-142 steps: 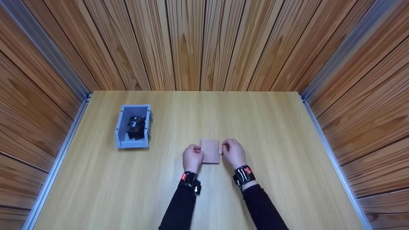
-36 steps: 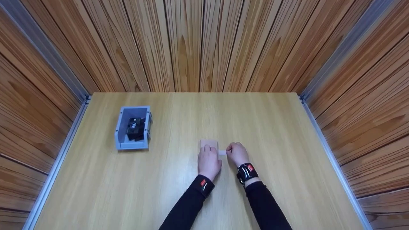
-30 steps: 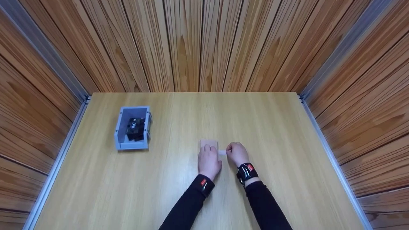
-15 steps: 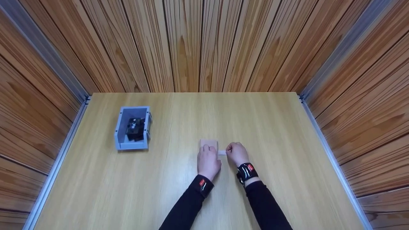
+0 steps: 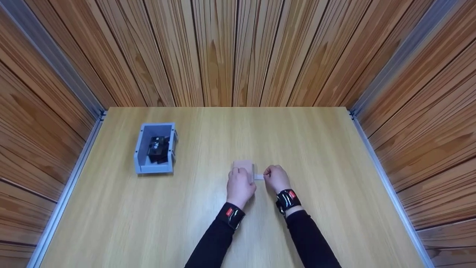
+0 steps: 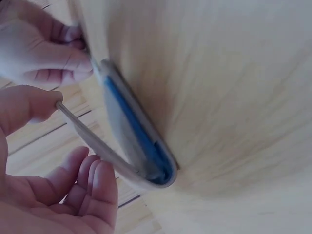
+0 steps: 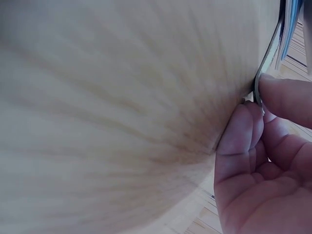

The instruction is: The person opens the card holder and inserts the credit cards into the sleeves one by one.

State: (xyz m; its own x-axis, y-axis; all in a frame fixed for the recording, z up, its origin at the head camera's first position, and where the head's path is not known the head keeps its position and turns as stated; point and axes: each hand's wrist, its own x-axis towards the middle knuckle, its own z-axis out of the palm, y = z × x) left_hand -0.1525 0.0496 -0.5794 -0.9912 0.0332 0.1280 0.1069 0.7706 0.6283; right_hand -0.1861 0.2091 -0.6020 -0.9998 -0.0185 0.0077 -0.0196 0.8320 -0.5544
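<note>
A small pink wallet (image 5: 243,165) lies on the table in front of me, with a short pale strap (image 5: 259,177) sticking out on its right. My left hand (image 5: 240,188) holds the wallet's top cover (image 6: 97,146), thumb at its free edge and fingers behind it. In the left wrist view the cover stands away from the lower half in a V, baring a blue lining (image 6: 131,122). The strap's end is pinched between thumb and fingers of my right hand (image 5: 277,179); the right wrist view shows the strap (image 7: 265,66) bending at the thumb tip.
Toward the back left of the wooden table (image 5: 316,149) stands a grey-blue open bin (image 5: 154,169) holding black boxes (image 5: 158,149). Wood-panelled walls (image 5: 215,56) rise at the back and both sides, with metal rails (image 5: 386,182) along the side edges.
My left hand went from the wallet's left side onto its top, and now lifts the cover slightly. Earlier my right hand drew the strap out rightward; since then it keeps nearly still.
</note>
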